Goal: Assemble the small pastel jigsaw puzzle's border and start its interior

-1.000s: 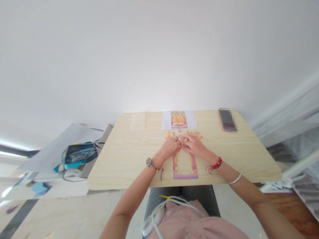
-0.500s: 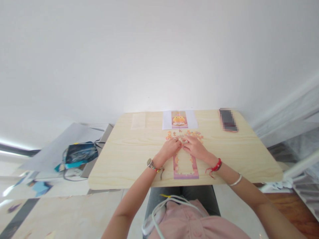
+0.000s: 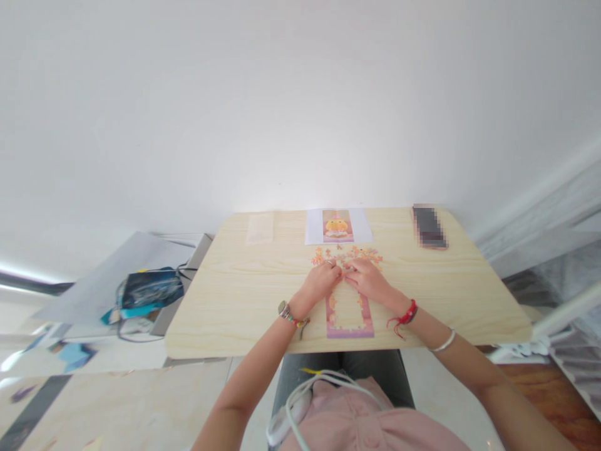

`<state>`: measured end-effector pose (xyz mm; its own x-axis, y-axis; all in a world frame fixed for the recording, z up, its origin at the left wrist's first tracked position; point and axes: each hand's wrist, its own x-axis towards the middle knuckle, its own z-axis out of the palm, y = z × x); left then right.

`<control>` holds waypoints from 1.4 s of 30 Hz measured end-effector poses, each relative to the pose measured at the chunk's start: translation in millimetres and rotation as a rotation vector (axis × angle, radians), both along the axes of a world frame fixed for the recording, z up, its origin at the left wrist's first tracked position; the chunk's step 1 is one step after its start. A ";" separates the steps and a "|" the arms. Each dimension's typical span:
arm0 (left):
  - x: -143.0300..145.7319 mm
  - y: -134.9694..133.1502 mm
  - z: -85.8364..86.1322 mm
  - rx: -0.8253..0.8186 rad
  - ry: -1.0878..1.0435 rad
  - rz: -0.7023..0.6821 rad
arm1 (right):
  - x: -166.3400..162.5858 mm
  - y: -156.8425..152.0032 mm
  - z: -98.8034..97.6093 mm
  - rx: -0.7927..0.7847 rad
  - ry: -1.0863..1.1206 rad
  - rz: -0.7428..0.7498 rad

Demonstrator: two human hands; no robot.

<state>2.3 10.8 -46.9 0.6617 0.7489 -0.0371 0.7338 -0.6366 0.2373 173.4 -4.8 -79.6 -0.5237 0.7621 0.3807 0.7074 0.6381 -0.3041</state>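
A partly assembled jigsaw border (image 3: 350,333), purple with orange bits, lies near the table's front edge, its middle showing bare wood. At its far end my left hand (image 3: 321,282) is closed, its fingers curled down. Close beside it, my right hand (image 3: 370,280) has thumb and fingers drawn together, the fingertips almost meeting those of the left. Whatever lies under the fingertips is hidden and too small to make out. Loose puzzle pieces (image 3: 359,252) in orange and pink are scattered just beyond both hands. Behind them is a reference sheet (image 3: 337,227) with a printed yellow figure.
A phone (image 3: 429,227) lies at the table's back right. Toward the back left is a pale translucent sheet (image 3: 260,228). Left of the table (image 3: 235,300), a dark bag (image 3: 153,289) and cables rest on a lower surface. White cables (image 3: 300,401) lie across my lap.
Both hands hold almost the same place at the border's far end, with only slight finger movement. The view has shifted a little; nothing else has visibly moved.
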 end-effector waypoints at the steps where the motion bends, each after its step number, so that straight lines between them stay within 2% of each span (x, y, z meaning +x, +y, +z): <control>1: 0.0 -0.2 -1.2 0.008 0.003 0.001 | -0.2 -0.8 0.4 0.005 -0.017 -0.001; 5: 1.0 -2.4 -5.6 0.039 0.018 0.004 | -0.9 -5.0 3.6 0.031 -0.083 0.007; 11: -3.5 -7.0 -0.4 0.035 0.014 0.095 | 8.5 -5.9 12.3 0.018 0.022 -0.004; 18: -44.1 -5.5 0.4 0.085 -0.091 0.282 | 73.7 1.9 12.3 -0.028 0.078 -0.253; 22: -57.5 -6.3 -1.2 0.028 -0.117 0.341 | 99.3 4.0 6.8 -0.101 0.055 -0.275; 28: -45.5 -9.2 -0.7 -0.015 -0.198 0.304 | 96.8 13.1 3.1 -0.186 0.048 -0.252; 34: -42.1 -9.7 -3.0 -0.019 -0.254 0.291 | 94.2 24.0 8.6 -0.248 -0.014 -0.192; 42: -40.4 -8.4 -1.7 -0.019 -0.312 0.268 | 90.3 25.1 21.4 -0.175 -0.130 -0.156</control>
<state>-38.1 2.3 -48.6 0.4253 0.8972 0.1193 0.7636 -0.4265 0.4848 263.7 20.3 -58.2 -0.4304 0.8858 0.1734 0.8336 0.4638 -0.2999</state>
